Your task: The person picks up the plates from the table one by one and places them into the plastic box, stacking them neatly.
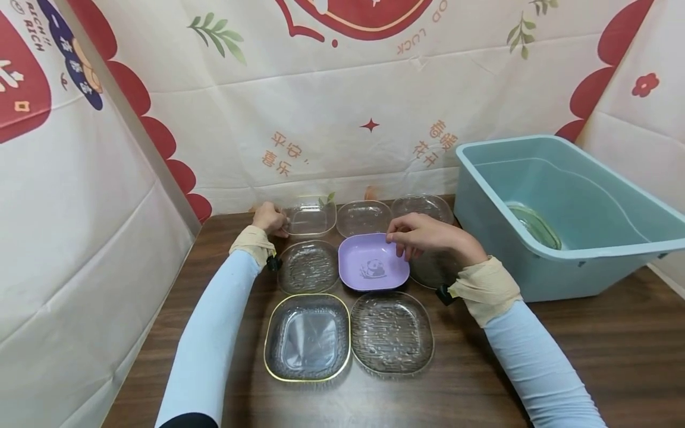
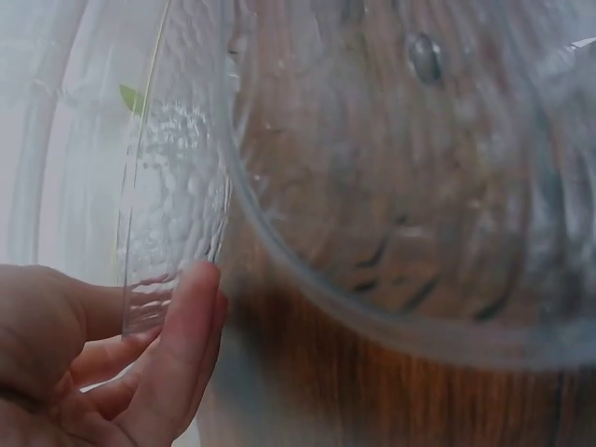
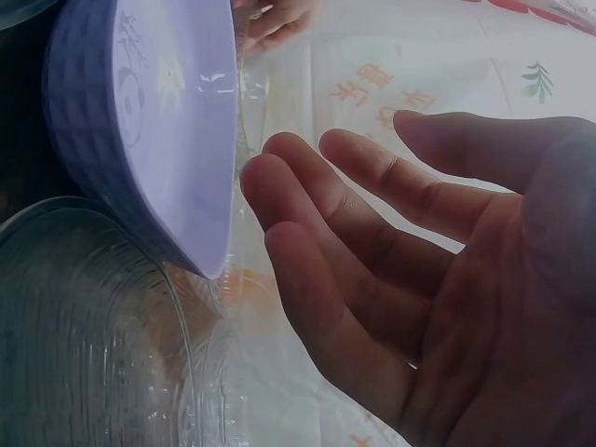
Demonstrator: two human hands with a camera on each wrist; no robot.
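At the back left of the table, my left hand pinches the side of a clear, square-cornered plate. The left wrist view shows thumb and fingers on either side of this dimpled clear plate, beside another clear ribbed plate. My right hand hovers at the right edge of a purple plate printed with a panda. In the right wrist view its fingers are loosely bent with nothing in them, apart from the purple plate. Beneath the right hand, a clear plate is partly hidden.
Two more clear plates stand along the back. A clear ribbed plate lies left of the purple one. In front are a gold-rimmed clear plate and a wavy clear plate. A blue-green tub at right contains a greenish clear dish.
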